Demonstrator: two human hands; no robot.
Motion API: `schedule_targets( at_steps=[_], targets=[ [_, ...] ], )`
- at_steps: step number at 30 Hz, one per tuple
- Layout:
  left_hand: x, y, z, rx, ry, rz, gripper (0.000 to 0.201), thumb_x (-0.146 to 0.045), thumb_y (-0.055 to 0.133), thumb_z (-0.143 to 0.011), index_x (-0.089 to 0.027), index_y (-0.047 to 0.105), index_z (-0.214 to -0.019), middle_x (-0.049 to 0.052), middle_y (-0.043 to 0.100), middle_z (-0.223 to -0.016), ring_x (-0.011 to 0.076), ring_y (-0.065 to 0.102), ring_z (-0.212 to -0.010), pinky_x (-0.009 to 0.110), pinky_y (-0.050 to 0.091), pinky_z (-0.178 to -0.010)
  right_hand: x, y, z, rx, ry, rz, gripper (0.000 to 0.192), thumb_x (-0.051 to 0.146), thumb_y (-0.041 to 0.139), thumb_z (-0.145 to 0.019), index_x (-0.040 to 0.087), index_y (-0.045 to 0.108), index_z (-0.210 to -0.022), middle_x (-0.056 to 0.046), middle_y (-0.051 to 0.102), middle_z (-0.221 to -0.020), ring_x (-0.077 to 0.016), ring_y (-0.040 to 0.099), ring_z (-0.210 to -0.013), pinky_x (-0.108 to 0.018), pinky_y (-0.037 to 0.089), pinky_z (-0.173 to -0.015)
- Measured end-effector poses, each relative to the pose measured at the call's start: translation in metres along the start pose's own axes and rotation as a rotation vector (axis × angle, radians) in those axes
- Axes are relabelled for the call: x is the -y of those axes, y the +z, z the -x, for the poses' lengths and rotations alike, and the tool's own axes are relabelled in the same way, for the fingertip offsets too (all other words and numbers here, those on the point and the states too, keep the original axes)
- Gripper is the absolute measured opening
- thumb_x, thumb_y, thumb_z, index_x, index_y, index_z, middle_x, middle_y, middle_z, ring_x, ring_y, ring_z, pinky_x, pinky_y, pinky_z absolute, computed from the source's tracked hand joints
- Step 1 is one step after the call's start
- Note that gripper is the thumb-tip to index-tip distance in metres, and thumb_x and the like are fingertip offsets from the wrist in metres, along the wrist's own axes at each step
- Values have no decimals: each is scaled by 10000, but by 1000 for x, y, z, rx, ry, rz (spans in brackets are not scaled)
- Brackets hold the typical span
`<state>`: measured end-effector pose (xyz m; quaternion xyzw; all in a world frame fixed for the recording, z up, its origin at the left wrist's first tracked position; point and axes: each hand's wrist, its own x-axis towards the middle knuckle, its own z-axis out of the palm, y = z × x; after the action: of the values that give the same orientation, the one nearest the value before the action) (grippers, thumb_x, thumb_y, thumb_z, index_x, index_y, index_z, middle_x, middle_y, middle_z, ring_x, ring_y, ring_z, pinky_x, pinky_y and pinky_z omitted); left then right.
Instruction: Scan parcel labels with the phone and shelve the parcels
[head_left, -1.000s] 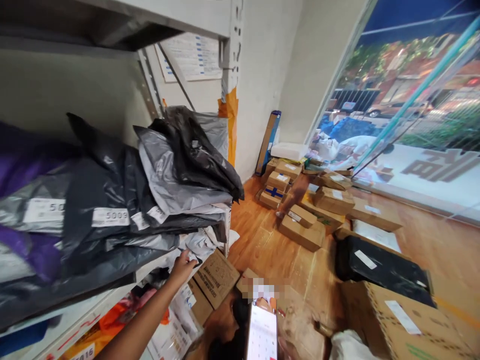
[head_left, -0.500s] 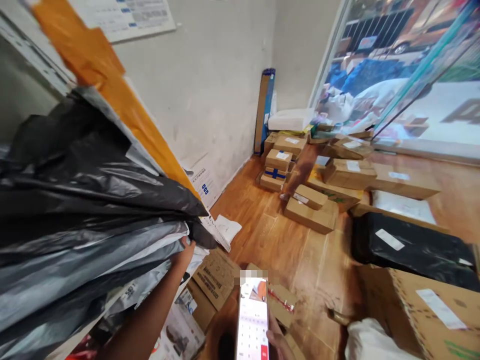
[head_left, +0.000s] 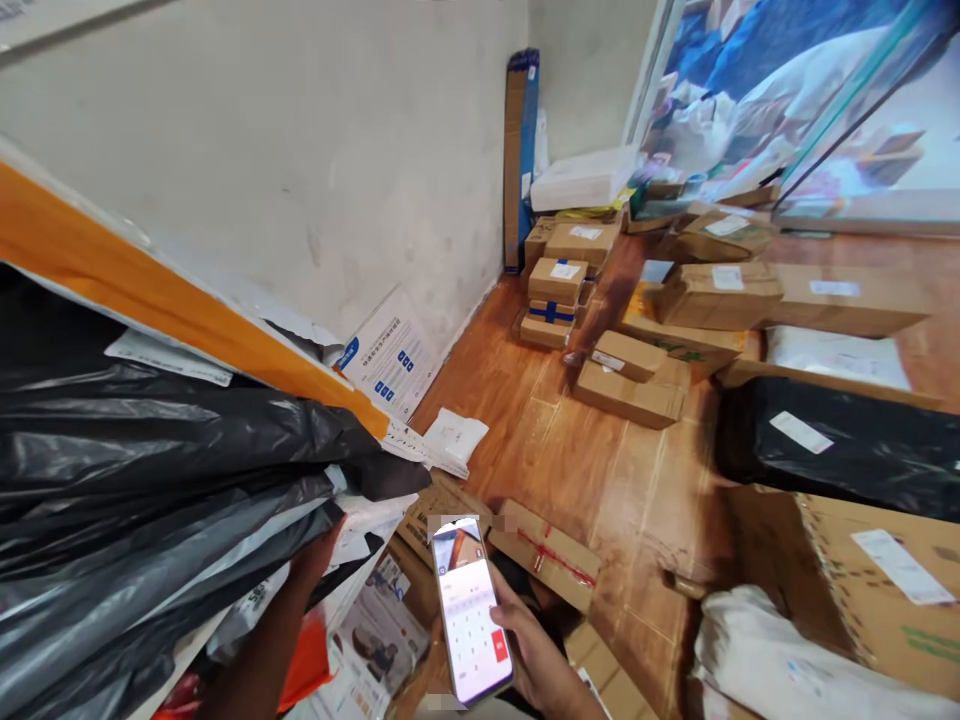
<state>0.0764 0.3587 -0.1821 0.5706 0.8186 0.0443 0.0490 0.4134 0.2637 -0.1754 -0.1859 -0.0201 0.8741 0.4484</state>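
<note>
My right hand (head_left: 536, 655) holds a smartphone (head_left: 470, 607) upright at the bottom centre, its lit screen showing a keypad. My left hand (head_left: 319, 555) reaches up under a stack of black and grey plastic mailer bags (head_left: 150, 500) on the left, its fingers hidden between the bags, so its grip cannot be seen. An orange-taped shelf post (head_left: 180, 310) runs diagonally above the bags. White parcels (head_left: 367, 520) lie just beside the left hand.
Cardboard boxes (head_left: 630, 390) lie scattered over the wooden floor (head_left: 555, 450) towards the back wall and glass front. A black bag parcel (head_left: 847, 450), a large box (head_left: 877, 590) and a white bag (head_left: 772, 660) sit at right. A flat box (head_left: 547, 555) lies near the phone.
The view has swung down and right, closer to the bags. My left hand has pushed deeper under the bag stack. The phone has risen and shifted left into fuller view.
</note>
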Motion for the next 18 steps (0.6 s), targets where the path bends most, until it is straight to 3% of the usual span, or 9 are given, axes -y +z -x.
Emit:
schedule_targets(
  at_steps=[4,12,18],
  targets=[
    [-16,1,-4,2,6,-1,245,-266,607,-840,-149,622,-1055,97,653,-1144,234,571,-1144,444,437,-1003,4,5,-9,71,53,-55,491,260,681,-655,232,641,-1143,-74,756,-1002,-295,675,-971,-454,471,-903],
    [-104,30,-12,-32,-146,-11,278,-192,545,-888,-115,542,-1156,101,617,-1097,198,619,-953,384,534,-819,16,0,-30,81,99,-46,394,275,678,-668,230,650,-1058,-70,756,-969,-293,671,-980,-469,474,-898],
    [-122,31,-2,-39,-182,14,300,-140,535,-877,-90,527,-1173,126,602,-1119,211,618,-964,393,534,-828,20,-5,-45,96,191,-17,587,205,716,-622,210,557,-1187,-84,745,-1012,-291,683,-958,-481,441,-938]
  ],
)
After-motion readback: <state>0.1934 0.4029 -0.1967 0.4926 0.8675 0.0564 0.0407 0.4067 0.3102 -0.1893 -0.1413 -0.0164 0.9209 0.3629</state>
